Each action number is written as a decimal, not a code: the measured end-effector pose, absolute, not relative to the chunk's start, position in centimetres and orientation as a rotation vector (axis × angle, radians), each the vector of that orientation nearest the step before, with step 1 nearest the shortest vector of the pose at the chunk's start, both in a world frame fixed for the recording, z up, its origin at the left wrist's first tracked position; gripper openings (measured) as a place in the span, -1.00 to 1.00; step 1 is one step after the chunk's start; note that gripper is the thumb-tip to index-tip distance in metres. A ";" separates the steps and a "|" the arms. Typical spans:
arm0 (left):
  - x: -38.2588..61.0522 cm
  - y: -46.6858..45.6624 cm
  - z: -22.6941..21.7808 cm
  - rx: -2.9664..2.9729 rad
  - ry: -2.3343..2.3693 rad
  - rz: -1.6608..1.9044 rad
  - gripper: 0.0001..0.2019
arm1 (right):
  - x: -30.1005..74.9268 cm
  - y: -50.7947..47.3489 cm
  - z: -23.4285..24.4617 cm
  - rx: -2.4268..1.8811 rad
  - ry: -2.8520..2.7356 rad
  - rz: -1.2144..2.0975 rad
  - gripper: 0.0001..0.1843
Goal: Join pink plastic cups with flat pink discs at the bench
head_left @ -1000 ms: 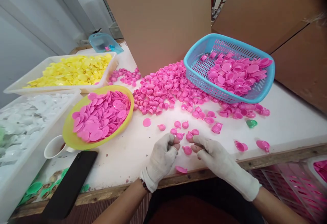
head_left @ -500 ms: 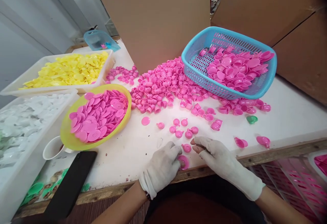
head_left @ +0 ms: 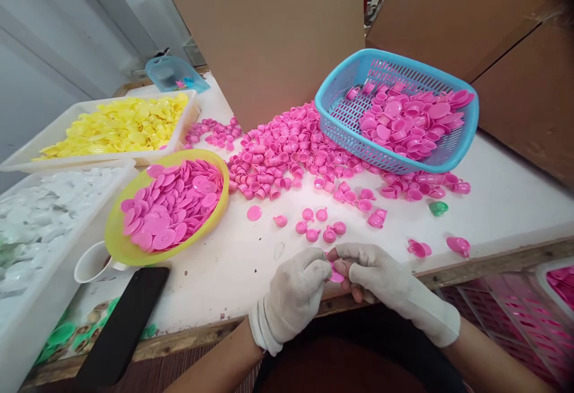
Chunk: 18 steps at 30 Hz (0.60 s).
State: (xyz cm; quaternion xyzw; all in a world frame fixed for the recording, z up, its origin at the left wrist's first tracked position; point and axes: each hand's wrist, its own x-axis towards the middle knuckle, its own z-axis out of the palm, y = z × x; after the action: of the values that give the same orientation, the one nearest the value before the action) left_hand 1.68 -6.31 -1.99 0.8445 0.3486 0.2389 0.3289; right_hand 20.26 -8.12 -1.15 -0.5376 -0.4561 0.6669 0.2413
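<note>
My left hand [head_left: 298, 288], in a white glove, pinches a small pink plastic saucer [head_left: 335, 274] just above the table's front edge. On the saucer's other side, my right hand [head_left: 381, 270] is closed, its bare fingertips gripping the rim. The fingers hide much of the saucer, and I cannot tell whether a small cup is held with it. Just beyond my hands lie several small pink toy cups [head_left: 329, 235], upside down. A lone pink disc [head_left: 254, 213] lies flat to their left. Behind is a big heap of pink toy cups [head_left: 287, 148].
A blue basket [head_left: 397, 167] of pink pieces stands back right. At left are a yellow bowl [head_left: 112, 225] of pink discs, white trays [head_left: 192, 109], a white cup [head_left: 89, 267] and a black phone [head_left: 128, 321]. Cardboard boxes [head_left: 269, 34] rise behind. A green piece [head_left: 438, 208] lies at right.
My left hand has lifted the saucer and moved right. My right hand, fingers apart before, has closed on it too. The nearest small pink cup no longer shows on the table.
</note>
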 end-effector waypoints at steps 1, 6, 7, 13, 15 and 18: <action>1.9 -6.1 -2.0 2.186 0.944 0.671 -0.78 | 20.3 -7.8 -1.2 -1.457 -1.184 1.820 -0.84; 2.4 -5.0 -3.4 1.547 1.238 0.603 -0.82 | 20.4 -6.8 -2.9 -1.532 -1.245 1.590 -0.78; 2.6 -4.9 -3.7 1.383 1.231 0.503 -0.80 | 20.4 -6.8 -3.3 -1.557 -1.319 1.537 -0.81; 3.7 -4.5 -4.5 1.070 1.184 0.271 -0.83 | 19.9 -6.8 -4.0 -1.602 -1.566 1.444 -0.87; 3.9 -4.2 -4.3 1.038 1.176 0.256 -0.81 | 19.9 -6.7 -3.9 -1.585 -1.524 1.569 -0.86; 3.9 -3.5 -4.3 0.984 1.176 0.193 -0.76 | 20.0 -6.3 -4.0 -1.642 -1.414 1.798 -0.90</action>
State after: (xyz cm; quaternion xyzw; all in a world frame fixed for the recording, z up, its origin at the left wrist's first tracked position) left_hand 3.90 -3.52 -4.28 0.4443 0.5314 0.0874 0.7159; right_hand 20.01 -6.34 -3.98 -0.5755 -0.4955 0.6301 0.1622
